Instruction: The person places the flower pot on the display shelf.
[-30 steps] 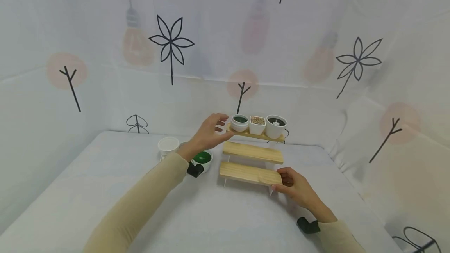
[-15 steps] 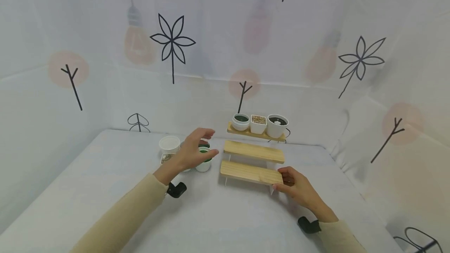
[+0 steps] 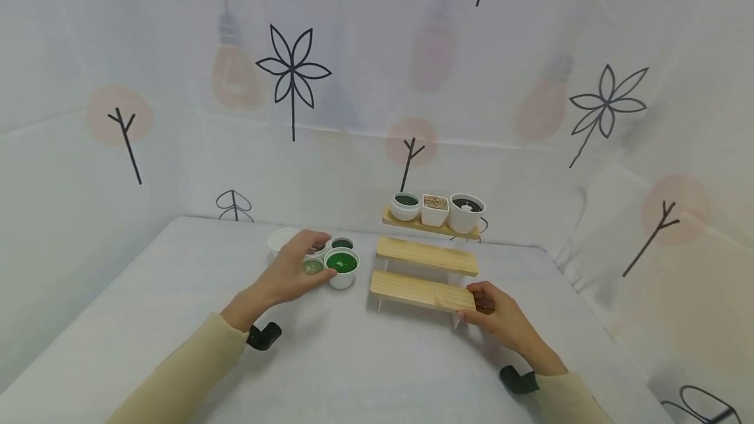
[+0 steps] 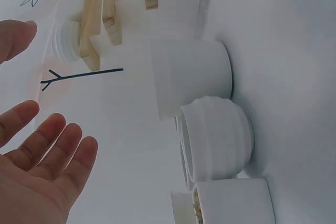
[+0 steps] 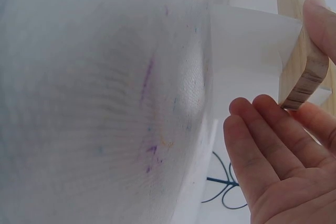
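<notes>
My left hand point(image 3: 288, 271) hovers over a cluster of small white pots at the left, thumb and fingers spread with nothing between them. Right by its thumb stands a round pot with a bright green top point(image 3: 341, 264). In the left wrist view the fingers are apart from the white pots, among them a ribbed one point(image 4: 218, 139). At the right, my right hand point(image 3: 497, 316) pinches the end of the lowest board of a three-tier wooden shelf stand point(image 3: 421, 290). The right wrist view has its thumb point(image 5: 321, 27) on the board's face, with the index finger opposite.
On the top tier point(image 3: 385, 216) stand a round pot with a dark green top point(image 3: 405, 207), a square pot of pebbles point(image 3: 435, 210) and a larger dark-filled pot point(image 3: 466, 213). A white patterned cloth point(image 3: 353, 84) hangs behind the white-covered table point(image 3: 353, 371).
My left hand has moved from beside the top tier, left and down, to the pots on the table. My right hand keeps its hold on the lowest board.
</notes>
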{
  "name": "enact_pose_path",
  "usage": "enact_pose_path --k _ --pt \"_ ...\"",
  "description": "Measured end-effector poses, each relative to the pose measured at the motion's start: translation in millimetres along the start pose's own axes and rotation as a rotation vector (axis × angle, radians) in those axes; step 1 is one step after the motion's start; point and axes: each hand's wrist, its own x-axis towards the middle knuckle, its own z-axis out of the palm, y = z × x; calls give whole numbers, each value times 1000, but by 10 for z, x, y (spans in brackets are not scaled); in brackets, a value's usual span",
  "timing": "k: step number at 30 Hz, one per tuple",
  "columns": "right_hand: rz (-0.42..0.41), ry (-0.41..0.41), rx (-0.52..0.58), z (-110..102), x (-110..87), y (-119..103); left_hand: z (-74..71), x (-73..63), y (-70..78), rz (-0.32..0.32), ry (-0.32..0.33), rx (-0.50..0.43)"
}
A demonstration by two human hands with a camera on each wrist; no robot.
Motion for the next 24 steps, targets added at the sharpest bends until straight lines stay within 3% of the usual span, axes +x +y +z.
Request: enact_pose_path --k 11,24 --pt "-10 -8 -11 -16 -12 26 -142 -205 -144 -41 54 46" --pt "-3 -15 -14 -48 -35 32 -217 -361 -349 -178 88 127"
